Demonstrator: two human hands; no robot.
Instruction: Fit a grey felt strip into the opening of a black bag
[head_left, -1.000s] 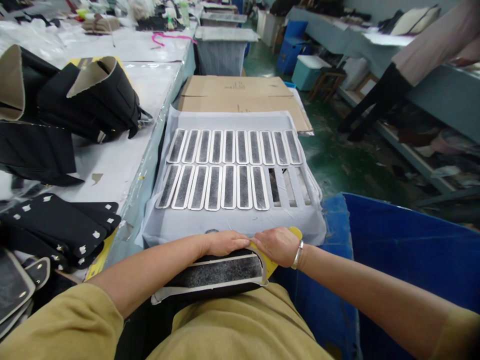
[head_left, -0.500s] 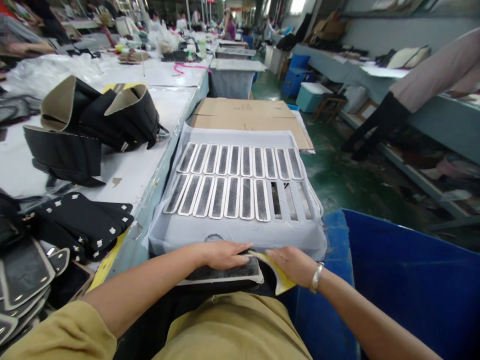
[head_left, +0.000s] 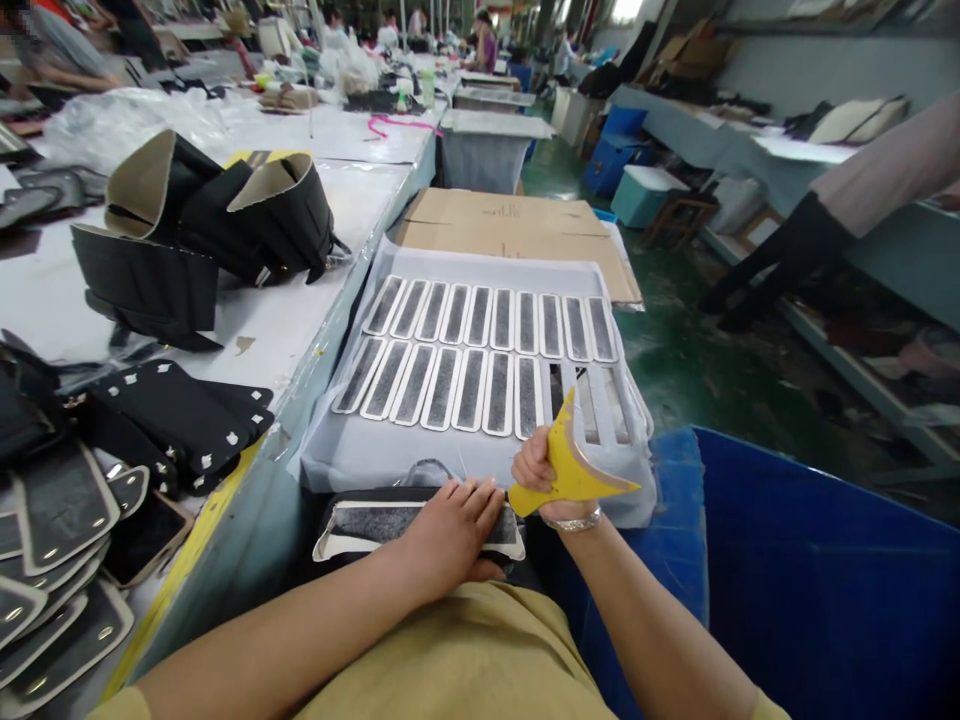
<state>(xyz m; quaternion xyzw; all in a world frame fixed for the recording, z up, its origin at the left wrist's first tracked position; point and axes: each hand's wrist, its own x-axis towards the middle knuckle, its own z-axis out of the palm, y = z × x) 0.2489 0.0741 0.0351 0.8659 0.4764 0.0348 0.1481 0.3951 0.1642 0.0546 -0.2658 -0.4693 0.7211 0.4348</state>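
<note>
My left hand (head_left: 450, 525) lies flat with fingers stretched out on a long grey strip with a white border (head_left: 360, 525), which rests on a black piece across my lap. My right hand (head_left: 541, 470) is raised above it, closed on a curled yellow backing paper (head_left: 574, 470). Just beyond, a white board (head_left: 360, 455) carries two rows of several grey white-edged strips (head_left: 472, 350); the near row's right end shows bare slots (head_left: 600, 395).
A long worktable (head_left: 247, 325) on the left holds black bag parts (head_left: 202, 220) and stacked black pieces (head_left: 172, 420). A blue bin (head_left: 810, 560) stands at my right. Flat cardboard (head_left: 510, 225) lies behind the board. Another person's sleeve (head_left: 877, 170) reaches over the right table.
My right hand has peeled the yellow paper off the strip and lifted it up. My left hand has slid forward, flat on the strip. The view has tilted upward.
</note>
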